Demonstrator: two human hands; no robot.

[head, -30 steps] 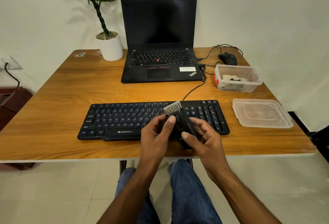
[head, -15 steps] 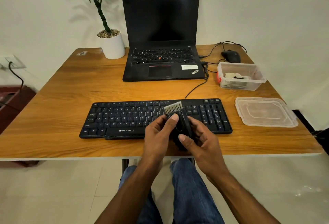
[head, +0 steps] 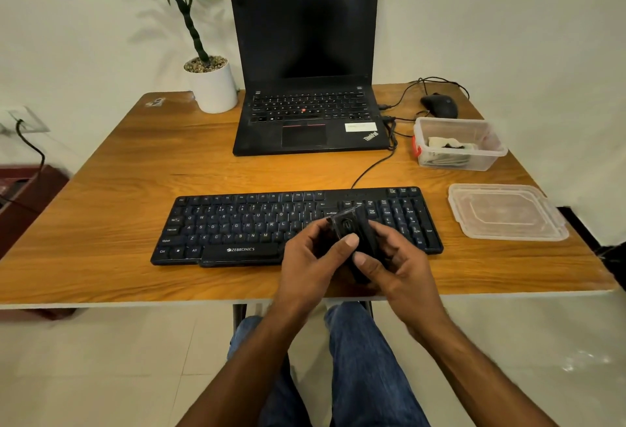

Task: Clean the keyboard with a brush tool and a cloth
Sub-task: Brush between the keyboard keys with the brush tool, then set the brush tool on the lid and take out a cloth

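"ZEBRONICS" on the keyboard (head: pixel 237 223); "ThinkPad" on the laptop (head: pixel 305 121).

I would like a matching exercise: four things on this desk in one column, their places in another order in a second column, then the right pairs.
1. brush tool
2. cloth
3. lid
4. mouse

A. flat on the table, right of the keyboard
B. held in both hands
C. inside the clear box
D. behind the clear box, far right

Pairs: 1-B, 2-C, 3-A, 4-D

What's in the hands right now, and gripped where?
Both hands hold the black brush tool above the keyboard: left hand around its left side, right hand around its lower body.
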